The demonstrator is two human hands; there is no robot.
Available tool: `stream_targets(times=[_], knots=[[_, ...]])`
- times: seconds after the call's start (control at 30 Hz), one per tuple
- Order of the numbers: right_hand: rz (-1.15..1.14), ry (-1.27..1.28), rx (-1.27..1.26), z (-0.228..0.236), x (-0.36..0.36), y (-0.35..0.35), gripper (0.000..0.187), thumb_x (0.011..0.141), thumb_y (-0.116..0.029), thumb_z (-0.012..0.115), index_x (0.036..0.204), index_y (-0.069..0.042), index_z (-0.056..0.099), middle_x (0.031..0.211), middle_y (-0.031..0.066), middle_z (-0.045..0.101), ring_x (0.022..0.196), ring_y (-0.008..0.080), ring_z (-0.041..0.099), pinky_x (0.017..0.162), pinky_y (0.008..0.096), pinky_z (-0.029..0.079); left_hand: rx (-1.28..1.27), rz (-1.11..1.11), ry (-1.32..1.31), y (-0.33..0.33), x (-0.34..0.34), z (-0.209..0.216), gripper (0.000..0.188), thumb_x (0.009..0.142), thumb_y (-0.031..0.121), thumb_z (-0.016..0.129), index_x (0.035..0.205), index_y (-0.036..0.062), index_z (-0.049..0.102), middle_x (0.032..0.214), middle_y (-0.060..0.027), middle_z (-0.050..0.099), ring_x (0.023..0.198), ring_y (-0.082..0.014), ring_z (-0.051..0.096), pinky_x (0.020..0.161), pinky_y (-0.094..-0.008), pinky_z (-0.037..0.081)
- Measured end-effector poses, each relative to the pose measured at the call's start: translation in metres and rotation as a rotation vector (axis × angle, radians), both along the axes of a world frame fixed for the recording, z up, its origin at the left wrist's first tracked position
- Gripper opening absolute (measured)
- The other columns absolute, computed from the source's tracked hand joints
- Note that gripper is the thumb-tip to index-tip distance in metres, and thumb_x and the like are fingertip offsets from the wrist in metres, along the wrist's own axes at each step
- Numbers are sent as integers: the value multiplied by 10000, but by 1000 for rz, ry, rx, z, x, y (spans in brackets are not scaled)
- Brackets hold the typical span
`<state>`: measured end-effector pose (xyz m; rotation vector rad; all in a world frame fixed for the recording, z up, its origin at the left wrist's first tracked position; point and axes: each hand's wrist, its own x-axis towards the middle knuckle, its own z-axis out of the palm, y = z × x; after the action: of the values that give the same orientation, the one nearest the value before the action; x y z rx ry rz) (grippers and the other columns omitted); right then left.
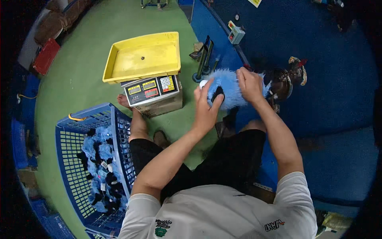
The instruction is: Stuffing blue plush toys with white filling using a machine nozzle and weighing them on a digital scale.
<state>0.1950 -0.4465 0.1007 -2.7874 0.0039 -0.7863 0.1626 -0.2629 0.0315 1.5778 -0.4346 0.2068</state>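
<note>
A fluffy light-blue plush toy with white eyeballs and a black patch is held up in front of me. My left hand is closed round its face end, fingers by the eye and thumb at the black patch. Gripping its far right end from above, my right hand has its fingers folded into the fur. That end sits close to a dark metal machine part; fur and hand hide whether they touch.
A blue basket of blue and black plush pieces stands at my left. Ahead, a yellow tray rests on a digital scale. A blue machine panel fills the right, with a grey switch box.
</note>
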Motion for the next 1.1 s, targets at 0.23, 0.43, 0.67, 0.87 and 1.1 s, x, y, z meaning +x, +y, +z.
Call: stream_targets(times=[0.23,0.43,0.67,0.87,1.1], knots=[[230,-89,-61,-17,8,46,276,944,-294,599,772,-80,577,660,119,636,595,359,586,612,452,455,36,162,68,61,-25,-2,573,1030,248,516,1531,25,347,1396,-211,420,1229,-344,480,1057,-419,386],[374,-35,-66,7,6,37,249,945,-262,589,799,-61,575,710,103,644,622,341,570,610,426,430,-251,101,291,22,-35,5,579,1050,277,498,1549,42,324,1433,-220,396,1239,-351,469,1074,-434,374],[94,79,-77,-4,5,3,255,974,-246,541,811,-51,561,685,147,611,601,388,542,578,474,398,-47,-16,302,17,-22,10,603,1040,253,519,1573,71,302,1394,-210,406,1226,-356,471,1078,-442,364],[50,37,-55,2,8,-14,279,974,-276,535,801,-60,571,677,169,638,599,430,566,571,509,418,-1,54,167,2,-8,20,613,1022,225,558,1571,83,325,1351,-192,436,1213,-333,483,1074,-418,371],[54,33,-31,-13,11,-7,289,970,-292,538,794,-67,576,667,183,654,595,456,584,568,530,435,7,5,159,31,-10,0,602,994,155,614,1542,72,382,1382,-189,450,1176,-287,513,1032,-366,410]])
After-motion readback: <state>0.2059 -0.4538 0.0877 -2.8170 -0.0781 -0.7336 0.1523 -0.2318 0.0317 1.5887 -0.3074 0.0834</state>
